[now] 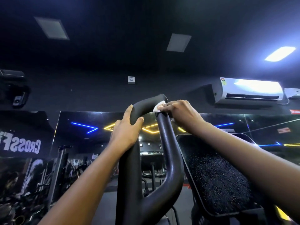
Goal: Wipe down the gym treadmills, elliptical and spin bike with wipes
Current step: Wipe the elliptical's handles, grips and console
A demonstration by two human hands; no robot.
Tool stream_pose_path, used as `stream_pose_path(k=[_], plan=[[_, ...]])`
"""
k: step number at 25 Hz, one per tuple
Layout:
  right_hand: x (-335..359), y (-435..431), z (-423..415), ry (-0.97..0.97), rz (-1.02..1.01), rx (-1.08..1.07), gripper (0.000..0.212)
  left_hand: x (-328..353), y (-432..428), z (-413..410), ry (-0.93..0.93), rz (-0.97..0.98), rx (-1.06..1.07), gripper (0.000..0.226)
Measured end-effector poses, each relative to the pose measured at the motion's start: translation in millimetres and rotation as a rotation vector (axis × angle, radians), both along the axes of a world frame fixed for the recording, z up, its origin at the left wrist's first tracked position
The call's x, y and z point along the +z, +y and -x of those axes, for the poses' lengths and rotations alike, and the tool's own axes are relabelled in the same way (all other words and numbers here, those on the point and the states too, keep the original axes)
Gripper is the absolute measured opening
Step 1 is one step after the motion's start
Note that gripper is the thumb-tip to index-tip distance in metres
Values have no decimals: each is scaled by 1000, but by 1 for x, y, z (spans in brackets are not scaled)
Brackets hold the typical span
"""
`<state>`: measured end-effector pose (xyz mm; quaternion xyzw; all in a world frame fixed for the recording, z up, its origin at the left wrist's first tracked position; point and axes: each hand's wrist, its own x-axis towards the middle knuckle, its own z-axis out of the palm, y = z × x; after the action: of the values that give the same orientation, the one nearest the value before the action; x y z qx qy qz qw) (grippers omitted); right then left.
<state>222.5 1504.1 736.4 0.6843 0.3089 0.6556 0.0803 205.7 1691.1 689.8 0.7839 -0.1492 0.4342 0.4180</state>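
A black looped handlebar [168,153] of an exercise machine rises in the middle of the view, its curved top near the centre. My left hand [126,132] grips the left side of the loop just below the bend, thumb on the inner side. My right hand [180,114] presses a small white wipe [158,107] against the top right of the bar, fingers curled over it. Only a corner of the wipe shows past my fingertips.
A black speckled console panel [215,176] tilts up just right of the bar, under my right forearm. A wall mirror [84,140] behind reflects gym machines and coloured light strips. An air conditioner [250,90] hangs high on the right wall.
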Motion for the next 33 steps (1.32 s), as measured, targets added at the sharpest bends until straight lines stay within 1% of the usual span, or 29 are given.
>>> stream_pose_path(k=[2,3,6,8,10,12,14,16,19,22,25,27,29,33], plan=[[-19,-5,11,-32,-25,132,48,0,-1,2,11,12,-3,61],[-31,-5,17,-22,-43,162,50,-1,-1,4,19,17,-5,61],[-70,-4,36,-3,-72,204,46,-8,-3,9,44,15,-17,62],[-93,-5,47,44,-97,240,43,-15,-3,13,51,29,-35,64],[-112,-8,57,91,-101,221,43,-23,-2,21,66,29,-44,66],[-129,-14,66,168,-128,202,43,-38,-1,30,120,-22,-47,73],[-134,-19,80,276,-231,234,41,-53,-2,44,171,-74,-48,78],[-131,-21,92,393,-345,225,38,-69,-6,62,165,-71,-47,77],[-134,-28,99,460,-483,238,33,-92,-22,95,31,-75,-48,70],[-149,-40,103,477,-552,253,29,-123,-50,130,-93,-47,-162,60],[-170,-64,114,496,-622,294,27,-158,-83,137,-123,-26,-354,60],[-183,-88,120,477,-654,269,27,-177,-110,120,-52,-32,-460,54],[-195,-114,125,430,-696,196,27,-190,-135,99,35,-38,-545,49],[-209,-161,133,335,-829,51,22,-205,-180,54,150,34,-664,49]])
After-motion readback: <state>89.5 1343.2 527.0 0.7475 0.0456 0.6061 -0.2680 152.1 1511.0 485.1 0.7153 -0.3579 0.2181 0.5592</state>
